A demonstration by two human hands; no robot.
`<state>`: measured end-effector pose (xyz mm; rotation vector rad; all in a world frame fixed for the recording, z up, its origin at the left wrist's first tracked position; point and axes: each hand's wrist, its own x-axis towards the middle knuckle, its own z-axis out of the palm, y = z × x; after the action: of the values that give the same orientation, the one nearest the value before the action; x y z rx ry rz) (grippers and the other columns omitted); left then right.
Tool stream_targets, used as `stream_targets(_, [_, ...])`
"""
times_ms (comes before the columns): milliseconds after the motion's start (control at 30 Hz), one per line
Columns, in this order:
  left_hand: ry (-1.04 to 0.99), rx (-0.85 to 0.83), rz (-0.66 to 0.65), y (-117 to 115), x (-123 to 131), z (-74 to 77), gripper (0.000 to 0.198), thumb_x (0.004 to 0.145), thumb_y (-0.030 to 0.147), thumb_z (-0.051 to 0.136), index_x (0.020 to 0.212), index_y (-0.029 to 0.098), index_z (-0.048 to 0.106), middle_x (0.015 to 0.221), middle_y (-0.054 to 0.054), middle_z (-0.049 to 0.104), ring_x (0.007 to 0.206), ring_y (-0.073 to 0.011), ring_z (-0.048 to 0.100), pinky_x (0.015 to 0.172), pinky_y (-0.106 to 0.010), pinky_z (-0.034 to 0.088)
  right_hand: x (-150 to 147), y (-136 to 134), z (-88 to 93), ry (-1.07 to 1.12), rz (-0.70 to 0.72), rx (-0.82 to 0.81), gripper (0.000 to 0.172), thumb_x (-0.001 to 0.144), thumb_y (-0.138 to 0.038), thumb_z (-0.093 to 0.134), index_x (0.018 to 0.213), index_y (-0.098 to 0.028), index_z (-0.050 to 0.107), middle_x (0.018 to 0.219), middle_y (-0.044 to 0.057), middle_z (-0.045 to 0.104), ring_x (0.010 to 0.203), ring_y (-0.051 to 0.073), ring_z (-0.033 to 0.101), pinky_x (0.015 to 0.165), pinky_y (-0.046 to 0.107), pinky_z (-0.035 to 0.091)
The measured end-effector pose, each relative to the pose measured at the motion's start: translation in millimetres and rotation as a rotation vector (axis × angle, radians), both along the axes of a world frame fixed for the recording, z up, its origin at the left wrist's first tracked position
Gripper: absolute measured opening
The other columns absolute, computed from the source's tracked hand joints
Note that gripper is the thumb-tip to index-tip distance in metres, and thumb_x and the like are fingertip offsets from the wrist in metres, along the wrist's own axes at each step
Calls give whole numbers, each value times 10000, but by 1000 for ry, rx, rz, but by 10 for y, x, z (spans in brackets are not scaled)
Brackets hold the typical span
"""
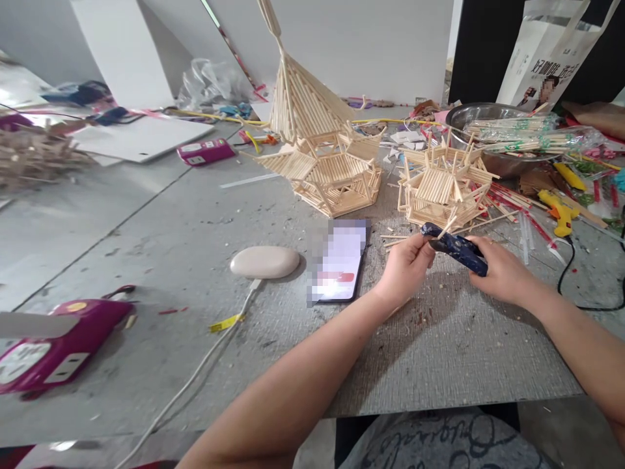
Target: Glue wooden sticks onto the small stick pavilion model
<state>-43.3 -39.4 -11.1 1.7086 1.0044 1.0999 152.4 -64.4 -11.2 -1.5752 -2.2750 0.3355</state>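
My left hand is closed, its fingers pinching a thin wooden stick that slants up past the head of a dark blue, worn pliers-like cutter. My right hand is wrapped around the other end of this cutter. Its jaws are partly hidden by the left fingers. Just beyond both hands stands a small pavilion-like model built from wooden sticks. To its left is a larger stick model with a tall pointed roof. A phone with its screen lit lies left of my left hand.
A pale oval device with a white cable lies left of the phone. Magenta power strips sit farther left. At right are a yellow glue gun, scattered sticks and a metal bowl of wrapped sticks. A paper bag stands behind.
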Motion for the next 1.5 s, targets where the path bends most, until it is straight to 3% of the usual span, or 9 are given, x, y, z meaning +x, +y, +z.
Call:
stream_targets(533, [121, -70, -5, 22, -11, 54, 335, 827, 269, 448, 506, 173, 443, 475, 39, 433, 469, -72, 377, 490, -221, 297, -19, -9, 44, -26, -30, -105, 414, 676, -216, 513, 1087, -186, 474, 1000, 95, 616, 897, 250, 576, 754, 364, 418])
stream_targets(900, [105, -130, 13, 10, 24, 14, 318, 822, 278, 454, 522, 173, 449, 483, 42, 446, 458, -69, 363, 478, -215, 288, -49, -18, 120, -137, -66, -187, 187, 687, -240, 502, 870, -198, 499, 744, 39, 610, 662, 188, 545, 567, 274, 319])
stream_targets(1500, [102, -207, 12, 45, 45, -84, 336, 827, 312, 438, 529, 170, 501, 422, 43, 435, 430, -79, 369, 466, -209, 291, -102, -31, 132, -299, -119, -243, 198, 745, -313, 476, 873, -180, 548, 715, 77, 643, 622, 193, 572, 525, 275, 281])
